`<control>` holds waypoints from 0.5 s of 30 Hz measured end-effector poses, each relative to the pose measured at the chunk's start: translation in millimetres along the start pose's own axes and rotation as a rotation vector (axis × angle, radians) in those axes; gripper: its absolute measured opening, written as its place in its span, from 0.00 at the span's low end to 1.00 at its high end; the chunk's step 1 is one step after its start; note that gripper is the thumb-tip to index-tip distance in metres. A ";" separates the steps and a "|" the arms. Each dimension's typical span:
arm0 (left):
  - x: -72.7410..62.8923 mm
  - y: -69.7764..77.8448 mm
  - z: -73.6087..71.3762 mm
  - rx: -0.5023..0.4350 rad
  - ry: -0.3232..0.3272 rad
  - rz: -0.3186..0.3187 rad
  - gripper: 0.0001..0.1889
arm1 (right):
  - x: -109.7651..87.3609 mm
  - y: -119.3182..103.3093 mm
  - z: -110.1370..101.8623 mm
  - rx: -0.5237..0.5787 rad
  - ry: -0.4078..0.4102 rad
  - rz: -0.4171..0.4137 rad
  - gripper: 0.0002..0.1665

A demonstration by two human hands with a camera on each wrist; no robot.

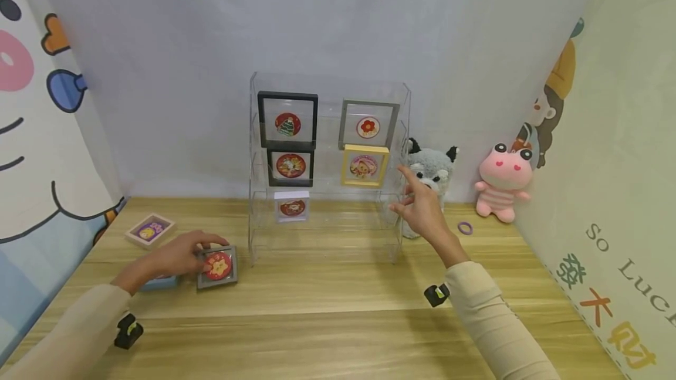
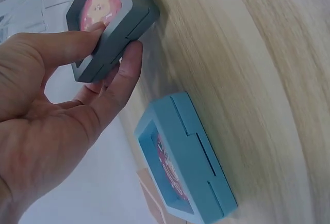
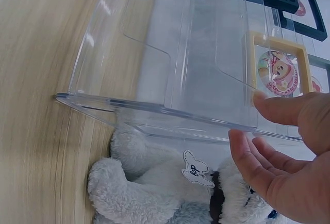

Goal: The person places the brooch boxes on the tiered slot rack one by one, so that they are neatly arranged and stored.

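Note:
My left hand (image 1: 182, 254) pinches a square grey frame (image 1: 232, 271), its thumb on the front by a red badge with a yellow star. In the left wrist view, the grey frame (image 2: 142, 10) tilts above the wooden table. Below it lies a light blue frame (image 2: 193, 157). My right hand (image 1: 419, 207) is at the right side of the clear tiered rack (image 1: 327, 233), thumb and fingers spread apart. Its thumb tip overlaps the corner of a yellow frame (image 3: 304, 61) in the right wrist view, with the fingers outside the rack's side panel (image 3: 139, 105).
Black frames (image 1: 287, 95), a white frame (image 1: 292, 195) and another grey frame (image 1: 396, 125) stand on the rack. A cream frame (image 1: 142, 242) lies at left. A grey plush dog (image 1: 435, 163), pink plush toy (image 1: 504, 183) and purple ring (image 1: 465, 228) are at right.

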State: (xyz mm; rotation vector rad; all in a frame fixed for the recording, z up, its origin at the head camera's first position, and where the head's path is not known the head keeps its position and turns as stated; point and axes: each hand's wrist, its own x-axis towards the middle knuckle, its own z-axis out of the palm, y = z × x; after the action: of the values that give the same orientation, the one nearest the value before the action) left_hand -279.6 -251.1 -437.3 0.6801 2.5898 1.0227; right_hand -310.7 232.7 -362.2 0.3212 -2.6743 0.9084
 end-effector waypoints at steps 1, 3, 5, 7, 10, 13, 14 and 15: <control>-1.0 0.6 -1.0 -0.008 0.003 -0.006 0.26 | 0.0 0.2 0.1 0.000 0.002 -0.001 0.50; -2.9 2.1 -2.3 -0.012 0.013 -0.014 0.26 | 0.1 0.1 0.3 0.004 0.006 -0.002 0.50; -4.9 4.3 -3.7 -0.013 0.023 -0.016 0.26 | 0.1 -0.1 0.4 0.008 0.007 0.000 0.50; -5.8 7.4 -4.4 -0.012 0.032 -0.027 0.25 | 0.2 -0.2 0.4 0.011 0.009 -0.002 0.50; -6.7 13.0 -6.1 0.020 0.046 -0.033 0.25 | 0.1 -0.4 0.2 0.011 0.006 -0.001 0.50; -7.8 20.1 -7.3 0.044 0.061 -0.054 0.25 | -0.1 -0.4 0.2 0.014 0.006 0.003 0.50; -8.6 22.3 -7.9 0.034 0.058 -0.054 0.26 | -0.2 -0.5 0.2 0.015 0.006 0.004 0.50; -9.4 24.6 -8.4 0.013 0.053 -0.055 0.26 | -0.3 -0.5 0.2 0.016 0.006 0.006 0.50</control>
State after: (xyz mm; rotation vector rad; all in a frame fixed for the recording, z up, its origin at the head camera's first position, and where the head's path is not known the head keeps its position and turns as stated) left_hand -267.1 -245.0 -413.3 0.5890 2.6474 1.0212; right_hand -310.3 232.2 -362.2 0.3141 -2.6651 0.9317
